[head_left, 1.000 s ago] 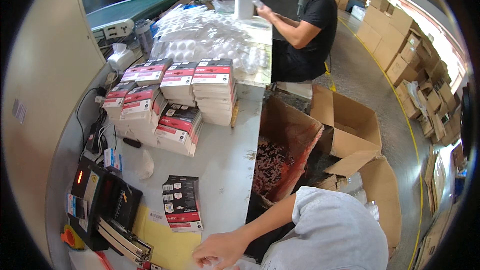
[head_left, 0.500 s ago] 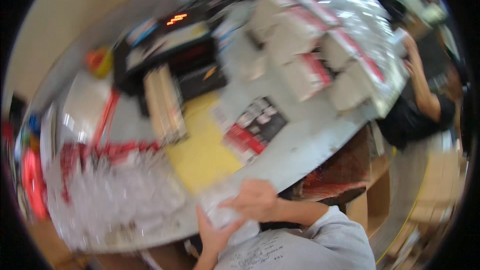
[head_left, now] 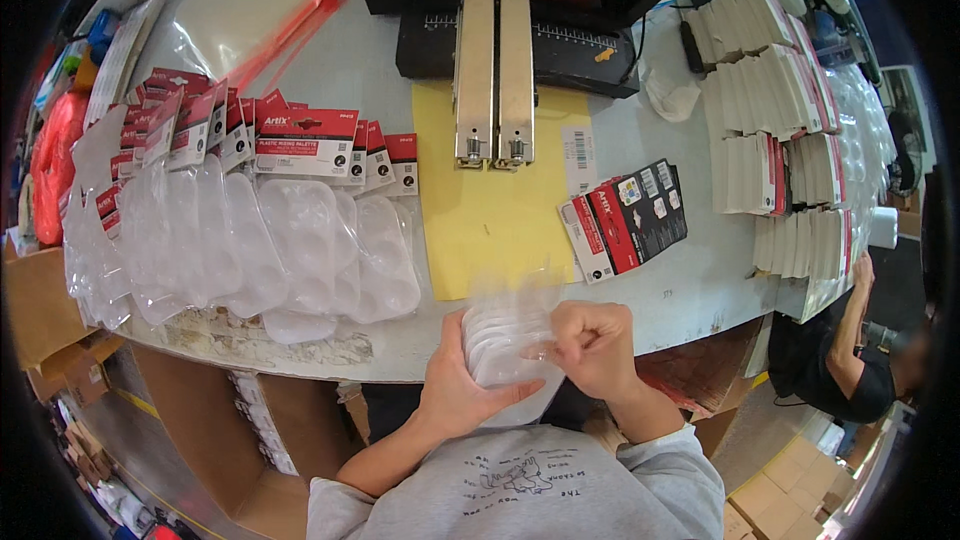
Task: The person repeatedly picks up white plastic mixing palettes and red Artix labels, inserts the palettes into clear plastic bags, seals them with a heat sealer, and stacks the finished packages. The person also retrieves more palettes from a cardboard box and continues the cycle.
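Note:
A stack of translucent white plastic palettes (head_left: pixel 490 345) is held upright at the table's front edge, close to my body. My left hand (head_left: pixel 455 380) wraps round its left side, with the thumb across the front. At the right edge of the stack, the curled fingers of my right hand (head_left: pixel 592 345) press together against the palettes. The upper ends of the stack are smeared by motion. Behind it lies a yellow sheet (head_left: pixel 450 230). To the left, bagged palettes (head_left: pixel 310 240) with red-and-white header cards (head_left: pixel 305 140) overlap in a row.
A black machine (head_left: pixel 590 50) with two metal bars (head_left: pixel 495 70) stands beyond the yellow sheet. Red-and-black cards (head_left: pixel 630 220) lie right of it. Stacked cards (head_left: pixel 765 100) fill the table's right side, near a co-worker's arm (head_left: pixel 850 335). Clear plastic bags (head_left: pixel 250 15) lie far left.
My view has turned and is sharper now. The palette stack is lifted more upright in my left hand. My right hand has moved from above the stack to its right edge.

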The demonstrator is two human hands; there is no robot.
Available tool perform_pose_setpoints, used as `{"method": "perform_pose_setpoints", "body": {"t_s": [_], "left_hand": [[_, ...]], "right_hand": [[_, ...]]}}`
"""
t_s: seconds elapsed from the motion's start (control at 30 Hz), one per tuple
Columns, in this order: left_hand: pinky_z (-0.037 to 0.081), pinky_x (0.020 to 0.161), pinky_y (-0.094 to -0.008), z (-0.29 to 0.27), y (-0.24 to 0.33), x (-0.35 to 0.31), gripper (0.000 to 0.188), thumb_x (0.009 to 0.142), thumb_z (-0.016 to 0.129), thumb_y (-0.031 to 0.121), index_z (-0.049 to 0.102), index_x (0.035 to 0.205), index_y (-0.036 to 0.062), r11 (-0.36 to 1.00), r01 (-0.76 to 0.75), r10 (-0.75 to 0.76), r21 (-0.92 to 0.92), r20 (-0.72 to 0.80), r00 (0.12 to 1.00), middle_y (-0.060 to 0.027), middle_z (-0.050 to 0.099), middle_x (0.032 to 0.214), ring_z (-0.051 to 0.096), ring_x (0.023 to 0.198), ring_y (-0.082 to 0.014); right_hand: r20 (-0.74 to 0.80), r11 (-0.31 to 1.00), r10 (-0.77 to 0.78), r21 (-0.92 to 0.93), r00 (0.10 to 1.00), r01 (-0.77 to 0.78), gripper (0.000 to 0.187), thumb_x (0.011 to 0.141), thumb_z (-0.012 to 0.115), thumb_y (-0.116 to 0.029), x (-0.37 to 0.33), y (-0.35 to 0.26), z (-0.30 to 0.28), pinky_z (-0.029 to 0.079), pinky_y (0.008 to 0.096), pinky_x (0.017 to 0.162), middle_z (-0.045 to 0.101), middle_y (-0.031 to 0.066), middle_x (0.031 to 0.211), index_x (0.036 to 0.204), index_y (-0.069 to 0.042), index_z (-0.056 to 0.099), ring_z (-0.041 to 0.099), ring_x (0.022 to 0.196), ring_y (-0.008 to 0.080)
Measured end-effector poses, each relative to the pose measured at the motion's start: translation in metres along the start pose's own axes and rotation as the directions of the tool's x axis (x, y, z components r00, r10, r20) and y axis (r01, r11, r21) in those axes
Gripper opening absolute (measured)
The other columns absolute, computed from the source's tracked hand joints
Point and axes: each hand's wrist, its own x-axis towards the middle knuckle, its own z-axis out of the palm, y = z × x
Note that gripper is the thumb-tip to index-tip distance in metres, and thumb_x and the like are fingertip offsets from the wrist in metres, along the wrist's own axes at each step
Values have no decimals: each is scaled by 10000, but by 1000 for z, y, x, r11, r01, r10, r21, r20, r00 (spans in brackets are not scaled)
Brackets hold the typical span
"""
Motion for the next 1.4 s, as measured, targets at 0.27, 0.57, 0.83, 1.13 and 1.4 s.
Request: {"method": "perform_pose_setpoints", "body": {"t_s": [0.27, 0.57, 0.83, 1.13, 1.4], "left_hand": [[452, 865, -338, 0, -13, 2, 810, 601, 853, 281, 357, 1172, -7, 992, 6, -7, -123, -10, 1000, -159, 560, 1092, 571, 1007, -219], [462, 849, -342, 0, -2, 8, 830, 588, 855, 287, 359, 1188, 0, 989, 147, -147, 14, -43, 988, -146, 567, 1089, 582, 984, -239], [329, 1005, -399, 10, -7, 9, 1029, 643, 804, 398, 213, 1342, -71, 956, 8, 37, 292, -147, 988, -238, 313, 1288, 362, 1213, -318], [467, 649, -335, -14, 30, -8, 637, 715, 756, 338, 469, 1145, -34, 766, -168, 371, 621, -214, 904, -174, 475, 1027, 546, 835, -276], [421, 542, -311, -2, 12, 28, 226, 718, 757, 185, 594, 809, 58, 749, -324, 519, 578, -208, 829, -88, 468, 842, 515, 698, -233]], "right_hand": [[-332, 984, -179, -75, 926, 163, 185, 670, 695, 21, 26, -26, -18, 353, 171, 633, 536, -6, 733, 776, -69, 572, 505, 632, 90], [33, 695, -523, -562, 852, 448, 296, 628, 737, 7, 14, 20, 4, 399, 269, 533, 578, 41, 713, 901, -78, 662, 490, 542, 154], [-475, 351, -257, -857, 841, -377, 994, 681, 731, -471, 45, 30, -49, 175, 438, 1001, 277, 222, 1429, 1376, 42, 240, 244, 1339, 316], [-454, 299, -420, -887, 786, -353, 936, 640, 772, -426, 47, 48, -66, 193, 399, 1005, 338, 106, 1441, 1367, -39, 327, 276, 1350, 208], [-471, 470, -444, -847, 762, -250, 592, 649, 797, -197, 38, 38, -75, 387, 317, 863, 629, 93, 1100, 1165, -28, 561, 575, 1050, 197]]}}
